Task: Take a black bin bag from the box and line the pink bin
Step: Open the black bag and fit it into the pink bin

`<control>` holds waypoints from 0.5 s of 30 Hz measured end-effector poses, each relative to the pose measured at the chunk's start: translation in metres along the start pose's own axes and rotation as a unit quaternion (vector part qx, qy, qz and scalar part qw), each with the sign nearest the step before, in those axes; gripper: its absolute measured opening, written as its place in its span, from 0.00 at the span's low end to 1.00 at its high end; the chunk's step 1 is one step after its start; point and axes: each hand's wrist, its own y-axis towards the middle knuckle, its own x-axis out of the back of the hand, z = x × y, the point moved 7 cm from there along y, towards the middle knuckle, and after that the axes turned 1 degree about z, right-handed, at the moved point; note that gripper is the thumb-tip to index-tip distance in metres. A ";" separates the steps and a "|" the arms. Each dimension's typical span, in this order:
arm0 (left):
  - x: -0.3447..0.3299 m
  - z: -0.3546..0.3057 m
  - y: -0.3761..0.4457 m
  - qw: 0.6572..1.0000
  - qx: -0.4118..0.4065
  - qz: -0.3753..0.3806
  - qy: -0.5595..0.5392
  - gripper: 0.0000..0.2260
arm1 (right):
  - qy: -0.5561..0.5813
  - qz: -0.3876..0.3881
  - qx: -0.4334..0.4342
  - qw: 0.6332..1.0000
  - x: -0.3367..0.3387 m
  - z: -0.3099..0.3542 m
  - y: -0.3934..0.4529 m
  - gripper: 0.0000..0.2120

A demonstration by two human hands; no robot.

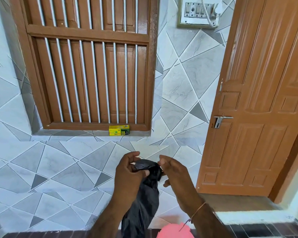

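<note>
A crumpled black bin bag hangs down between my two hands in front of the tiled wall. My left hand pinches its top edge from the left, and my right hand pinches the same edge from the right. The bag's top is bunched between the fingers. Below it, at the bottom edge of the view, a part of the pink bin shows. The yellow and green box of bags stands on the window ledge, well above and behind my hands.
A brown wooden window with white bars fills the wall ahead. A brown door with a metal handle stands open at the right. A switch panel is mounted high on the wall. Dark floor tiles run along the bottom.
</note>
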 end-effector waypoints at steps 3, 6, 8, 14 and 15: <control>-0.003 -0.005 -0.001 0.998 -0.018 0.009 0.067 0.18 | -0.074 0.031 0.035 0.996 -0.010 0.003 0.002 0.07; -0.001 -0.008 -0.001 0.994 -0.026 0.003 0.103 0.12 | -0.101 -0.002 0.024 0.995 -0.006 -0.009 0.008 0.04; 0.005 -0.011 0.000 0.993 -0.031 -0.005 0.113 0.11 | -0.128 -0.019 0.029 0.991 0.002 -0.012 0.012 0.08; 0.016 -0.008 0.005 0.995 -0.014 0.013 0.098 0.11 | -0.072 -0.031 0.018 0.997 0.014 -0.009 0.018 0.11; 0.014 -0.005 0.005 0.997 0.007 0.036 0.069 0.15 | -0.051 -0.023 0.018 0.998 0.014 -0.007 0.019 0.11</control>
